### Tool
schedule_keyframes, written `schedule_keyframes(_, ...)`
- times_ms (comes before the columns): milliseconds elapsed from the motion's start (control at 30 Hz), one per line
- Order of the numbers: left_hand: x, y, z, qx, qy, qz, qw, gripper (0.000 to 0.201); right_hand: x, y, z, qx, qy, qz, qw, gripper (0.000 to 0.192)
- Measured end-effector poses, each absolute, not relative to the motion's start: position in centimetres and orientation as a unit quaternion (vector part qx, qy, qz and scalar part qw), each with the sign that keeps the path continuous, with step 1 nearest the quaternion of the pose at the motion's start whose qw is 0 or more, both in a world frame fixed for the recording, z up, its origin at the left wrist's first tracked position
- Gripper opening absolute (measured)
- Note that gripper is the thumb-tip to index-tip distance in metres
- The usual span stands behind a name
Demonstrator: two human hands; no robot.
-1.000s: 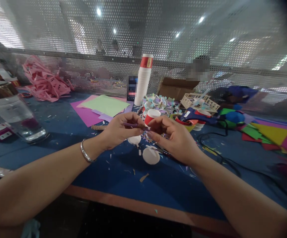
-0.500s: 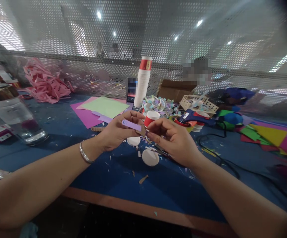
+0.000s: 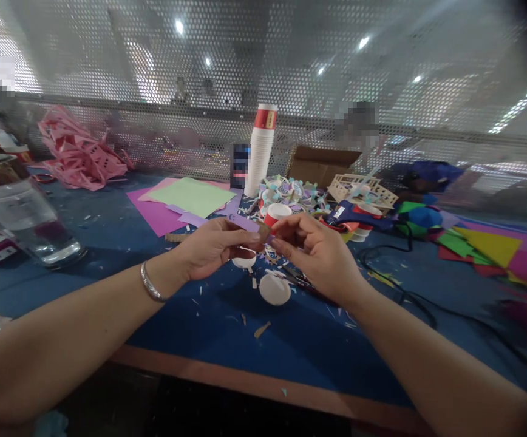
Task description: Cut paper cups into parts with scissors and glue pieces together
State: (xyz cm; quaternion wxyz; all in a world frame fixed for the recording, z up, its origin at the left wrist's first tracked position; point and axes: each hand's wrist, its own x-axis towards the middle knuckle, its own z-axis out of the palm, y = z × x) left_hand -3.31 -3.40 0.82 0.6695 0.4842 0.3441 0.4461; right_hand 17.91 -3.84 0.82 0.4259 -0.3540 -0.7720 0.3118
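Note:
In my left hand (image 3: 213,246), thumb and fingers pinch a purple paper strip (image 3: 244,222) with a small face drawn at its far end. A small piece of brown cardboard (image 3: 262,234) is held along with it. My right hand (image 3: 311,249) is closed at the cardboard's right edge, fingertips pinched, with a bit of purple showing beside the thumb. Beyond the fingers stands a red and white paper cup (image 3: 278,212). Below the hands lie a white round disc (image 3: 275,289) and a white round piece (image 3: 244,260), partly covered by my left hand.
Behind stands a tall stack of paper cups (image 3: 260,155) beside a heap of paper cutouts (image 3: 291,189). Coloured sheets (image 3: 190,197) lie left of centre. A water jar (image 3: 40,218) and pink shreds (image 3: 81,155) are at left. A black cable (image 3: 384,270) runs along the right.
My left hand has turned, so the purple strip tilts and its drawn face shows less. My right fingertips stay at the cardboard's edge. The view has shifted slightly.

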Motion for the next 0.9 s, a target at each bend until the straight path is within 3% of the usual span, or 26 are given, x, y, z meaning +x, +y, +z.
schedule_keyframes(300,-2.5,-3.8,0.0,0.503,0.385,0.482,0.605,0.022,17.6,-4.3,0.9,-0.392,-0.827,0.116,0.387,0.034)
schedule_keyframes(533,-1.5,-4.5,0.0,0.478,0.391,0.49,0.615,0.019,17.6,-4.4,0.7,-0.364,-0.85,0.001,0.381,0.022)
schedule_keyframes(667,-1.4,-4.7,0.2,0.46,0.385,0.494,0.629,0.018,17.7,-4.5,0.8,-0.35,-0.856,-0.026,0.379,0.015)
schedule_keyframes(800,-1.4,-4.8,0.2,0.469,0.388,0.496,0.62,0.018,17.6,-4.6,0.8,-0.362,-0.846,-0.019,0.39,0.03)
schedule_keyframes(900,-1.4,-4.8,0.1,0.467,0.392,0.486,0.626,0.019,17.5,-4.7,0.8,-0.354,-0.853,-0.039,0.381,0.029)
